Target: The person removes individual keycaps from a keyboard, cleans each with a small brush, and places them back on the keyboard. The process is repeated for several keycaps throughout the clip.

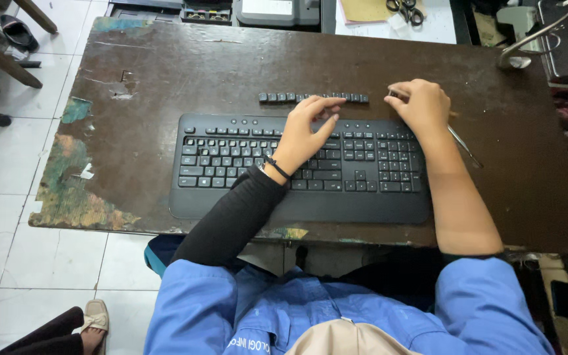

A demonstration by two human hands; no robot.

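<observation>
Head view, working outward from my lap: the black keyboard point(300, 167) lies flat near the front edge of the dark, worn tabletop point(146, 72), its long axis running left to right, key rows facing up. My left hand point(307, 128) rests over its upper middle, grip loosely spread, fingertips at the top row. My right hand point(422, 105) sits past the keyboard's far right corner, grip curled around a thin metal tool point(461, 144). Beyond lies a row of loose keycaps point(313, 98), lined up parallel to the keyboard.
</observation>
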